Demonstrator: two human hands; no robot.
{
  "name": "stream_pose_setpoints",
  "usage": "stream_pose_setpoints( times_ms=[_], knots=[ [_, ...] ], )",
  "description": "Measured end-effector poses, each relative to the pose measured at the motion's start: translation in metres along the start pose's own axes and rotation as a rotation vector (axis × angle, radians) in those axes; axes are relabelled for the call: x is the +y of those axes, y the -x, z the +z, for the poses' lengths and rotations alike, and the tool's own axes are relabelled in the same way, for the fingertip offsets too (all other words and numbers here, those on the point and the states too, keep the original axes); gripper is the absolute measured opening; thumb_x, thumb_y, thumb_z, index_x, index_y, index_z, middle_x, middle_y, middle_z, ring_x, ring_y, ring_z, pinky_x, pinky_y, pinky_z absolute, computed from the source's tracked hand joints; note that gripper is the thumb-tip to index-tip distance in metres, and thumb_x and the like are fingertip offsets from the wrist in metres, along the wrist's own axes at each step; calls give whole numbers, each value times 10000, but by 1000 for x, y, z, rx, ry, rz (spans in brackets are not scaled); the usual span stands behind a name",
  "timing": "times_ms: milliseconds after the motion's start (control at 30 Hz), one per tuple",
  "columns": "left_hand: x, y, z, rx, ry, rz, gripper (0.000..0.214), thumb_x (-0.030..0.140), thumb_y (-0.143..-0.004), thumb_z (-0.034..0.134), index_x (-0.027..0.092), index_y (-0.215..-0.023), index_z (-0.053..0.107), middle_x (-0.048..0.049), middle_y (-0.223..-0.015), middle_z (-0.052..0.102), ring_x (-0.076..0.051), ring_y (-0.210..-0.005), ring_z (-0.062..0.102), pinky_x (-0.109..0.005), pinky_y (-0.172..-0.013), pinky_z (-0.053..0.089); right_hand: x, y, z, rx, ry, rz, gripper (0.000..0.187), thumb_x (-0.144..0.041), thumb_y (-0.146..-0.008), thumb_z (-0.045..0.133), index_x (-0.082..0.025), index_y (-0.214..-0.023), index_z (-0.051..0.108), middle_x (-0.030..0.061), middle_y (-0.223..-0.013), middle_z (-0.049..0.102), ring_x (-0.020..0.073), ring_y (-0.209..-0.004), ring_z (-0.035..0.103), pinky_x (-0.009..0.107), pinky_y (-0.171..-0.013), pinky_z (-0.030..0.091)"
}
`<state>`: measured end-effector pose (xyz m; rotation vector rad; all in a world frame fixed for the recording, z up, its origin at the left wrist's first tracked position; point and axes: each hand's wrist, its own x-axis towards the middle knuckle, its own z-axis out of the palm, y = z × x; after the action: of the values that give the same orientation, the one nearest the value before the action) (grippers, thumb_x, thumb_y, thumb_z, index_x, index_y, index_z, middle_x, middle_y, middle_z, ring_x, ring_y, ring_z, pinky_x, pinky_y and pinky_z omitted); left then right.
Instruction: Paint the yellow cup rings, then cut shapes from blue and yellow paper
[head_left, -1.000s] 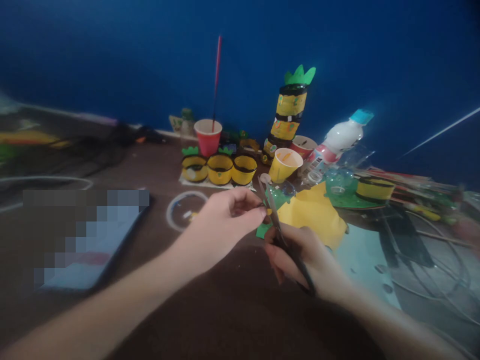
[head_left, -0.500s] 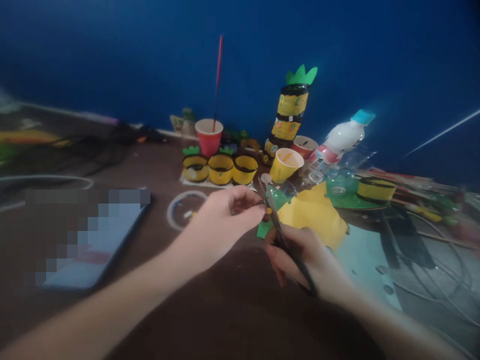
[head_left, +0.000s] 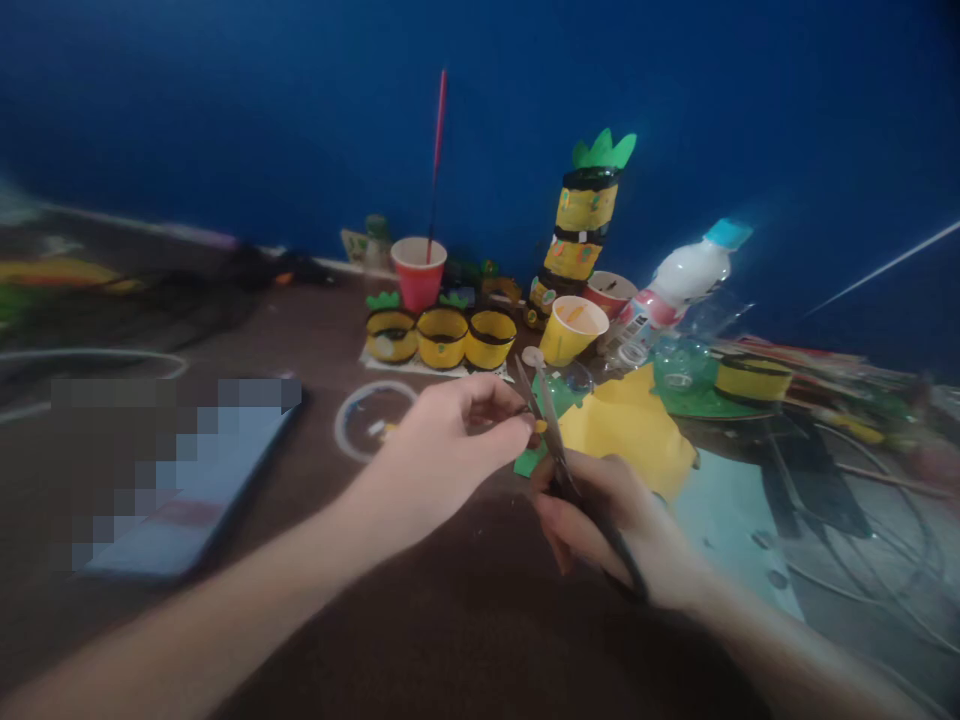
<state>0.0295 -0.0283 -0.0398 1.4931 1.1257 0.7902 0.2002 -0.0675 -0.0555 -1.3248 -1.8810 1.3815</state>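
My left hand (head_left: 439,445) is closed in a pinch around a small yellow-orange piece (head_left: 540,426), probably paper, which juts out past the fingertips. My right hand (head_left: 619,510) grips a pair of scissors (head_left: 556,440) with dark handles. Their blades point up and away, slightly parted, right beside the small piece. I cannot tell whether the blades touch it. Beyond the right hand lies a yellow sheet (head_left: 626,425), over part of a light blue-green sheet (head_left: 735,510). A scrap of green paper (head_left: 529,460) shows beneath the hands.
Three yellow-and-black cups (head_left: 441,338) stand in a row behind the hands. Near them are a red cup (head_left: 418,275) holding a stick, a yellow cup (head_left: 568,340), a pineapple-like tower (head_left: 585,225) and a tilted white bottle (head_left: 686,270). A tape roll (head_left: 341,425) lies left; cables (head_left: 885,540) lie right.
The scissor blades are spread a little wider, and the handle end has shifted slightly right and down. My left hand stays almost still with the small piece.
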Motion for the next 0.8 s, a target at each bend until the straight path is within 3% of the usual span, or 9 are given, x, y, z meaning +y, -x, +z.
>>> stream_pose_setpoints(
  times_ms=[800],
  knots=[
    [-1, -1, 1, 12, -3, 9, 94, 255, -765, 554, 200, -712, 608, 57, -692, 632, -80, -654, 560, -177, -605, 409, 4, 0, 1, 30, 1, 14, 211, -308, -863, 475, -189, -690, 457, -52, -421, 483, 89, -378, 480, 195, -411, 378]
  ],
)
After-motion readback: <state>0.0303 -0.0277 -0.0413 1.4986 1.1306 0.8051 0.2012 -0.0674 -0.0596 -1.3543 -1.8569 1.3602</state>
